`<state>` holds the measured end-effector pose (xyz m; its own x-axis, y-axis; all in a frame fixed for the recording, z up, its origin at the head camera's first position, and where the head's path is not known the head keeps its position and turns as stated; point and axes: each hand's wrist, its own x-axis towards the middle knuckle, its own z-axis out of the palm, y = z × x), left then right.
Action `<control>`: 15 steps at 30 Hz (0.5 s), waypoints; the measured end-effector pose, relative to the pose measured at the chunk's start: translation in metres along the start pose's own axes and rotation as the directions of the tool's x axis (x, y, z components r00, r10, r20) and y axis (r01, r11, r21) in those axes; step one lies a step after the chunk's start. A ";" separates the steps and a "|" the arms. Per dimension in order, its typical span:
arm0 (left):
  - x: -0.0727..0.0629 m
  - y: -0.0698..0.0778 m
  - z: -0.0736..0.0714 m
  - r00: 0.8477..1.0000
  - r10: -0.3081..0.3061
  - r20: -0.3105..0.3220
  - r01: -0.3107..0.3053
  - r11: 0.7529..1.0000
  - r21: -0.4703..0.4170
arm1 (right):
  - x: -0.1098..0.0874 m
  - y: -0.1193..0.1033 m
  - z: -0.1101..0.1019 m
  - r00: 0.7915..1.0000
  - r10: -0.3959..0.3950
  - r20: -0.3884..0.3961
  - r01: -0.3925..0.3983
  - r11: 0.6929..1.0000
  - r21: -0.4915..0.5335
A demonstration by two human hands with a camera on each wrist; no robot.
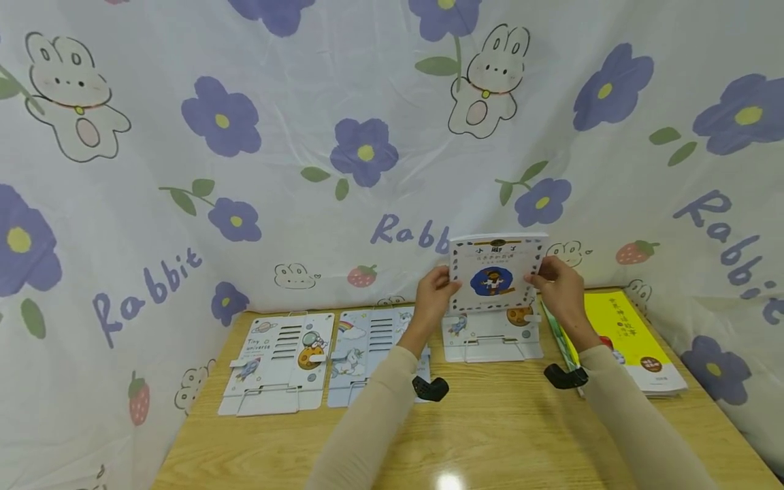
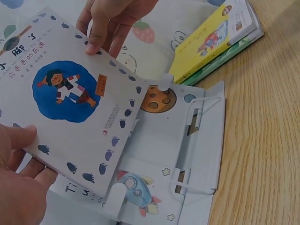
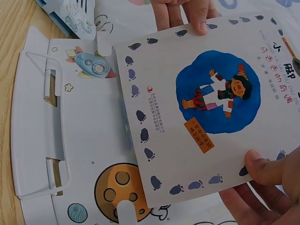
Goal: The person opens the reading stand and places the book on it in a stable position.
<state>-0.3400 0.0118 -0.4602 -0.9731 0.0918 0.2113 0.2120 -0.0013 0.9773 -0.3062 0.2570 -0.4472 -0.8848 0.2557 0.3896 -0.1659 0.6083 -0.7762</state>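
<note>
Holding white book (image 1: 497, 273) over rightmost bookstand (image 1: 490, 328) | left hand (image 1: 431, 298) pinching left edge | right hand (image 1: 565, 294) pinching right edge | yellow book (image 1: 638, 340) beside bookstand

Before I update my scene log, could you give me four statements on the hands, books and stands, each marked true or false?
1. The left hand and right hand both hold the white book. True.
2. The white book lies flat on the table. False: it is held up above the table.
3. The yellow book lies on top of a green book. True.
4. The rainbow is on the left stand. False: the rainbow is on the middle stand.
</note>
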 end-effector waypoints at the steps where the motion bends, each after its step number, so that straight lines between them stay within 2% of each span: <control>1: 0.000 -0.001 0.000 1.000 -0.003 -0.001 0.003 1.000 0.007 | 0.000 0.001 0.000 1.000 0.003 0.003 -0.003 1.000 -0.003; 7: 0.000 -0.004 -0.001 1.000 -0.014 0.014 0.013 0.999 0.029 | 0.000 0.006 0.003 1.000 0.008 0.008 -0.008 1.000 -0.004; 15: -0.002 -0.008 -0.003 0.999 0.012 0.034 -0.014 0.999 0.044 | -0.001 0.012 0.005 0.999 0.010 0.033 -0.010 1.000 -0.008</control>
<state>-0.3399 0.0090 -0.4684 -0.9669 0.1252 0.2223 0.2289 0.0412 0.9726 -0.3095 0.2598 -0.4593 -0.9002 0.2369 0.3654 -0.1540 0.6117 -0.7760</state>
